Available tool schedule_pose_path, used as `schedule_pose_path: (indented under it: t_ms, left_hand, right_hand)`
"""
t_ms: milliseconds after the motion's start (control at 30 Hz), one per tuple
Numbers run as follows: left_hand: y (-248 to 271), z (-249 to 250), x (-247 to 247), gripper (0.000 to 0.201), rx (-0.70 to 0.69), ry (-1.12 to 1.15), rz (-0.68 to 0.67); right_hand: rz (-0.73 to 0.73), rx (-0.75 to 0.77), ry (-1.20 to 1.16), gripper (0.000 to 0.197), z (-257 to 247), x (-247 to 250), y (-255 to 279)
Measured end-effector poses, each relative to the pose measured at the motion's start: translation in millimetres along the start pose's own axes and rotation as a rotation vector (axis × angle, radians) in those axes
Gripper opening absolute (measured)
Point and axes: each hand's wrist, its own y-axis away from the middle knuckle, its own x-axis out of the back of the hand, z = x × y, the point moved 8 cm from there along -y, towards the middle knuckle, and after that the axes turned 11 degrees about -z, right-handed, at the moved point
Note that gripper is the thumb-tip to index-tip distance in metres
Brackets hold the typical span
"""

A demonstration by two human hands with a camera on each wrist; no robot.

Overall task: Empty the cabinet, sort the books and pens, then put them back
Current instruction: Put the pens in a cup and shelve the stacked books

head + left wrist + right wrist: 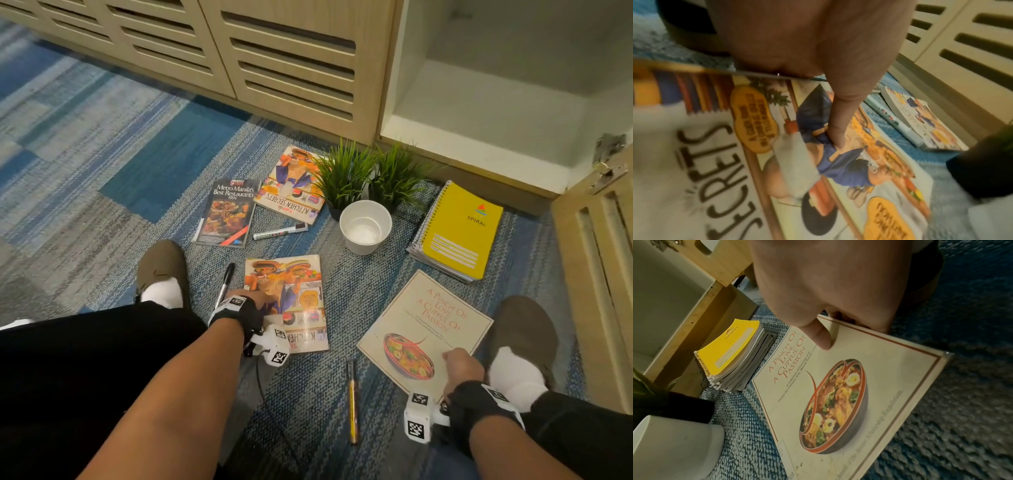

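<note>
Left hand: the left hand [251, 301] grips the near "Kitchen Secrets" book [294, 308] at its left edge, lower centre of the head view; in the left wrist view a fingertip [838, 139] presses the cover while the rest of the hand wraps the edge.
Right hand: the right hand [460, 368] pinches the cream cookbook [424, 329] at its near corner, lower right of the frame; in the right wrist view the thumb [823, 339] lies on top and the fingers are curled under.
Key relation: the two held books lie well apart, one per hand, with the gold pen [352, 401] on the carpet between them, its long axis running up and down the frame.
Likely step: judging by the layout, sorting; each book's free end points away from the grip toward the top of the frame.
Other books: a second "Kitchen Secrets" copy [291, 185] and the restaurant guide [226, 212] lie side by side at centre; the yellow spiral notebook [459, 233] tops a stack at right.
Pens: the black marker [226, 282] lies just beside the left hand; the white marker [279, 231] lies below the two centre books.
White cup [364, 226]: upright, nothing visible in it.
Cabinet [479, 144]: open at upper right, the visible shelf bare.
Plants [366, 174]: two grass pots stand just behind the cup.
</note>
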Motion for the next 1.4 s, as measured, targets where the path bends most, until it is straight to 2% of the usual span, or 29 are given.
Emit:
schedule_pose_path:
  t_ms: [100, 200, 300, 367, 433, 533, 600, 667, 700, 733, 767, 800, 833, 900, 933, 1000, 1033, 1100, 1167, 1200, 1267, 1400]
  left_hand:
    - [17, 12, -9, 0.026, -0.003, 0.042, -0.151]
    - [34, 34, 12, 0.011, -0.042, -0.105, -0.034]
    - [63, 74, 26, 0.02, -0.231, -0.266, 0.034]
    - [83, 108, 33, 0.006, -0.392, -0.395, 0.097]
    - [108, 141, 25, 0.008, -0.545, -0.529, 0.07]
    - [152, 184, -13, 0.017, -0.679, -0.912, -0.054]
    - [181, 199, -50, 0.017, -0.718, -1.19, -0.072]
    - [206, 205, -98, 0.014, -0.818, -1.456, 0.02]
    - [215, 203, -126, 0.015, -0.911, -1.594, 0.087]
    - [222, 196, -156, 0.016, -1.011, -1.706, 0.132]
    - [226, 186, -184, 0.017, -1.104, -1.765, 0.148]
    - [227, 174, -208, 0.019, -1.191, -1.782, 0.123]
    - [223, 162, -227, 0.022, -1.281, -1.751, 0.072]
    - [217, 141, -247, 0.039, -1.405, -1.545, -0.069]
    - [210, 133, -246, 0.047, -1.412, -1.396, -0.113]
    - [185, 121, -226, 0.051, -1.275, -1.07, -0.102]
    - [164, 111, -208, 0.05, -1.136, -0.919, -0.039]
    - [118, 78, -172, 0.053, -0.758, -0.733, 0.054]
    - [86, 39, -156, 0.059, -0.449, -0.657, -0.009]
    - [79, 27, -158, 0.062, -0.389, -0.648, -0.069]
    - [73, 18, -167, 0.066, -0.398, -0.658, -0.13]
    - [70, 18, -176, 0.072, -0.437, -0.603, -0.102]
  right_hand:
    - [-0.004, 0.051, 0.007, 0.043, -4, -4, 1]
    - [-0.008, 0.134, 0.069, 0.043, -15, -5, 6]
    - [-0.059, 0.16, 0.098, 0.042, -19, -13, 6]
    - [-0.083, 0.171, 0.113, 0.039, -20, -19, 6]
    - [-0.117, 0.179, 0.123, 0.031, -19, -26, 3]
    - [-0.194, 0.198, 0.139, 0.032, -12, -38, -13]
    - [-0.223, 0.197, 0.194, 0.031, -11, -44, -12]
    - [-0.277, 0.194, 0.234, 0.028, -9, -52, -11]
    - [-0.304, 0.185, 0.278, 0.027, -5, -56, -18]
    - [-0.353, 0.178, 0.299, 0.034, -6, -61, -3]
    - [-0.386, 0.175, 0.293, 0.047, 1, -64, -22]
    - [-0.415, 0.159, 0.251, 0.051, 1, -66, -13]
    - [-0.454, 0.123, 0.177, 0.046, -4, -68, 10]
    - [-0.503, 0.061, -0.018, 0.047, -4, -69, 18]
    - [-0.506, 0.032, -0.108, 0.05, -1, -69, 16]
    - [-0.56, 0.046, -0.161, 0.059, -1, -72, 13]
    - [-0.603, 0.039, -0.11, 0.07, 2, -75, 8]
    - [-0.599, 0.042, -0.003, 0.083, 13, -76, -13]
    - [-0.615, 0.053, 0.028, 0.081, 14, -78, -16]
    - [-0.613, 0.054, 0.045, 0.081, 11, -79, -10]
    - [-0.589, 0.045, 0.084, 0.084, 13, -76, -13]
    - [-0.575, 0.113, 0.193, 0.081, 25, -68, -50]
